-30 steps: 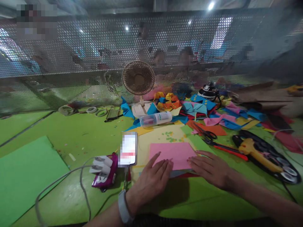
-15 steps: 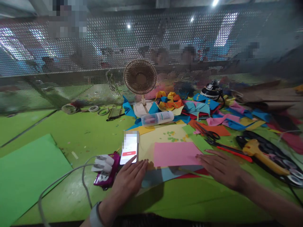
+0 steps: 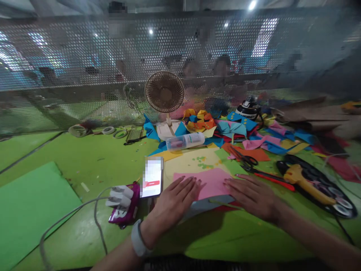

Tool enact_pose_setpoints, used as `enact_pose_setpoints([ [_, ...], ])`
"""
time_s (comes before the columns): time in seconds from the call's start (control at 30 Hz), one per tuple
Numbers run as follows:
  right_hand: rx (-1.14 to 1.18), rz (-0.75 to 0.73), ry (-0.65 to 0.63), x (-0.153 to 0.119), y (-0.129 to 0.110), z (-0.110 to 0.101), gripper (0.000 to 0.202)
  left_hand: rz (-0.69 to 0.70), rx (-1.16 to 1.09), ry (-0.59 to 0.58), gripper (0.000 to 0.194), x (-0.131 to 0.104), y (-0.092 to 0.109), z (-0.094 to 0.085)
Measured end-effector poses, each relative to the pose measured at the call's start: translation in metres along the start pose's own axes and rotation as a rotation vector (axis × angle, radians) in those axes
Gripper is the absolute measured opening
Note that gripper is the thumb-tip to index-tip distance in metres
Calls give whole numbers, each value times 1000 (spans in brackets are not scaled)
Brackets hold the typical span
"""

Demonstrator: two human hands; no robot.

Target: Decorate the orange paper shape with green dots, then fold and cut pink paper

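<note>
A pink sheet of paper [image 3: 213,182] lies over a pale yellow sheet [image 3: 180,162] dotted with small green and orange paper bits [image 3: 202,162]. My left hand [image 3: 176,199] rests flat on the pink sheet's left part, fingers stretched out. On its right edge lies my right hand [image 3: 251,195], also flat with fingers extended. Grey-blue paper [image 3: 201,206] shows beneath the near edge, with some red paper beside it. A lit phone [image 3: 152,177] sits just left of my left hand.
Purple packet [image 3: 124,214] with white chargers and cables at left, green sheet [image 3: 36,210] farther left. Scissors [image 3: 248,162] and a yellow-handled glue gun [image 3: 307,184] at right. Behind: clear bottle [image 3: 186,141], fan [image 3: 165,92], folded coloured papers [image 3: 234,128], mesh screen.
My left hand has moved right, from beside the phone onto the pink sheet. The pink sheet sits slightly tilted now. My right hand stays at its right edge.
</note>
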State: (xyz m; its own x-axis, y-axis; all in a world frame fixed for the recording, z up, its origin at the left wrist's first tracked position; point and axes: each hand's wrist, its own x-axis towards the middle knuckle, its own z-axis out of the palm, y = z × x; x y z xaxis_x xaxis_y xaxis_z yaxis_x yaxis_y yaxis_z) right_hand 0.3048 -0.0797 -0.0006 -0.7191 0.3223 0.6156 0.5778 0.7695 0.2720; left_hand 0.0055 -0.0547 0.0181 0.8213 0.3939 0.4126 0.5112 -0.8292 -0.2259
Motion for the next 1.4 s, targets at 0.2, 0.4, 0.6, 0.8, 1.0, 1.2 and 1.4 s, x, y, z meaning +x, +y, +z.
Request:
enact_pose_setpoints([
  [0.2,-114,240,-6,-29,16,-15,40,-25,48,140,47,1,-14,-13],
  [0.4,-242,572,-68,-81,44,-11,17,-26,38,26,54,-7,-12,15],
  [0.6,-186,786,-158,-90,66,-4,27,-65,-33,-139,61,-13,-17,43],
  [0.8,-111,967,-253,-67,83,4,30,-61,-77,-175,59,-15,-22,46],
  [1.0,-84,1028,-372,-82,88,-18,31,-93,-151,-252,49,-15,-20,40],
  [1.2,29,937,-524,-111,87,-27,40,-124,-204,-266,44,-10,-17,44],
  [1.4,172,892,-635,-101,93,-22,25,-109,-184,-323,43,-9,-11,48],
])
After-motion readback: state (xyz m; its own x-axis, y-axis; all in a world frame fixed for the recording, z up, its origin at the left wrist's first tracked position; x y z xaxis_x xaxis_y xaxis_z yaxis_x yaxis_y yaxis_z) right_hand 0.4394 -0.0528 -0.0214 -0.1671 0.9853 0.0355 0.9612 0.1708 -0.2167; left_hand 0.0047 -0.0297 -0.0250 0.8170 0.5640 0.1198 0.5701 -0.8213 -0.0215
